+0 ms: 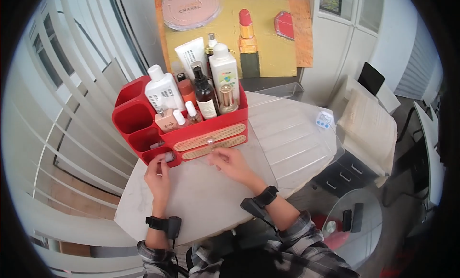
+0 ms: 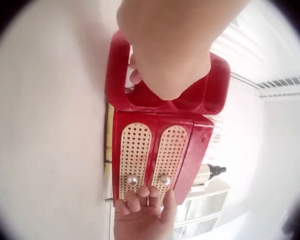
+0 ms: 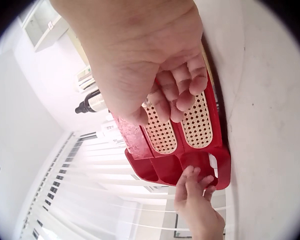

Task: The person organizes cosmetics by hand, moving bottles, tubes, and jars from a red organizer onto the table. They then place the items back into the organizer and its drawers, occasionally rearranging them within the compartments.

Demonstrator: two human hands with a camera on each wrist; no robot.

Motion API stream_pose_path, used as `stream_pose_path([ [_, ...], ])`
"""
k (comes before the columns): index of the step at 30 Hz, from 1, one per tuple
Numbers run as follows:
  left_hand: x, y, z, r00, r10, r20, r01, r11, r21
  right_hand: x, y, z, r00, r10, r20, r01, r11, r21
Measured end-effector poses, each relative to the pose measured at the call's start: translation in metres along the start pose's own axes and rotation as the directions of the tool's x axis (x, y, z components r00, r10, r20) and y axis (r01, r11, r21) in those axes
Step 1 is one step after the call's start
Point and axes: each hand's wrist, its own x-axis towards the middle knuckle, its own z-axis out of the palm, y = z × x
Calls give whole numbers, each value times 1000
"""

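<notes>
Red organizer (image 1: pixel 239 117) stands on the tabletop (image 1: pixel 206 196), bottles (image 1: pixel 163 92) grouped inside. At the organizer's front left corner, the left hand (image 1: pixel 157 179) is right by a pale cylinder (image 1: pixel 169 156); whether its grip holds it, I cannot tell. Before the organizer's drawers (image 1: pixel 191 143), the right hand (image 1: pixel 233 165) has a released grip.

My left hand (image 2: pixel 170 55) covered part of the red organizer (image 2: pixel 197 150), its fingers (image 2: pixel 135 77) beside something white (image 2: pixel 129 75), partly hidden, in an end compartment. My right hand (image 2: pixel 145 217) was loosely curled just beside the round knobs (image 2: pixel 165 180) on two woven drawer fronts (image 2: pixel 134 150)
</notes>
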Motion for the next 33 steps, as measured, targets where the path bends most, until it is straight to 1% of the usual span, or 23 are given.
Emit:
stream_pose_path([
  [1,0,10,1,999,-54,7,55,994,-90,1,0,-1,1000,-6,12,5,1000,5],
  [2,0,23,2,997,-72,-10,70,987,-142,1,-2,-2,1000,-8,-6,8,1000,12],
  [3,1,32,4,997,-75,-18,72,988,-135,1,-3,-3,1000,-7,-24,7,1000,19],
  [4,2,39,7,997,58,-56,-62,994,-87,1,-2,-3,1000,-9,-13,10,1000,22],
  [5,3,47,8,978,190,-87,-193,981,-34,1,-2,-3,999,-5,-34,6,1000,29],
  [6,6,59,5,974,221,-41,-222,975,-10,1,-2,-2,999,0,-54,2,999,36],
  [7,12,68,3,975,218,-50,-218,976,-2,1,-3,-2,999,-2,-42,3,999,37],
  [8,21,75,2,926,364,-99,-357,930,87,1,-4,-1,998,3,-59,0,999,48],
  [9,29,80,3,853,505,-133,-480,858,181,2,-5,-1,997,7,-77,-2,998,59],
  [10,37,83,5,851,497,-170,-475,866,154,2,-3,-2,998,3,-69,1,998,59],
  [11,46,91,5,842,503,-197,-473,863,180,3,0,-3,998,8,-69,-4,998,58],
  [13,62,106,9,843,470,-261,-444,883,155,4,0,-4,998,8,-64,-5,999,52],
  [14,67,109,12,841,469,-268,-443,883,156,3,-1,-4,998,21,-64,-18,999,43],
  [17,75,110,24,892,389,-232,-391,920,37,3,-3,-4,998,29,-61,-27,999,20],
  [20,78,101,35,900,371,-228,-382,924,-3,2,-3,-5,998,30,-60,-30,1000,1],
  [22,78,99,39,890,394,-231,-399,916,26,2,-1,-5,998,41,-52,-42,999,-8],
  [24,82,96,36,891,392,-229,-400,917,14,3,1,-3,997,40,-60,-37,998,47],
  [25,83,94,35,892,396,-219,-406,914,0,3,1,-3,998,42,-55,-39,998,44],
  [27,83,91,33,904,377,-199,-390,920,-31,2,1,-3,997,38,-70,-36,999,30],
  [29,83,90,32,930,329,-161,-346,934,-85,2,2,-3,997,43,-66,-40,998,43],
  [31,85,88,29,925,340,-169,-355,933,-67,3,2,-3,997,48,-63,-44,997,58],
  [33,85,90,27,948,277,-155,-296,948,-119,3,2,-2,995,70,-76,-65,996,68],
])
